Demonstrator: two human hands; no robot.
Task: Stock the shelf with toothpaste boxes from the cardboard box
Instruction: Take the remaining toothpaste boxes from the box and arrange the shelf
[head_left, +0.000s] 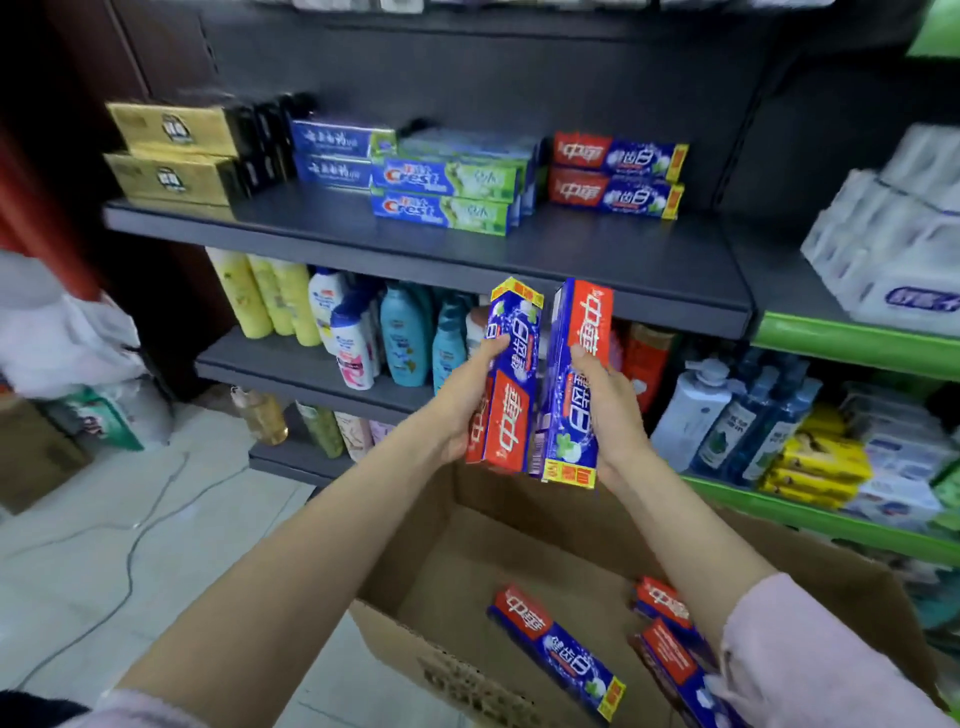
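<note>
- Dark shelf (519, 249) carries stacked toothpaste rows.
- Left hand (462, 405) grips one red-blue toothpaste box (506, 379), upright.
- Right hand (610, 410) grips another box (574, 384), upright, just beside the first.
- Both are above the carton (467, 649), which holds more boxes (558, 649).

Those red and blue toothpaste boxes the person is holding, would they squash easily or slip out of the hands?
Probably fairly stiff: the box in the left hand and the one in the right hand keep straight edges under the fingers. Likely light, since each hand holds one upright alone. The glossy print may be a little slippery. Flat sides, so they should stack like the pair on the shelf, not roll.
</note>
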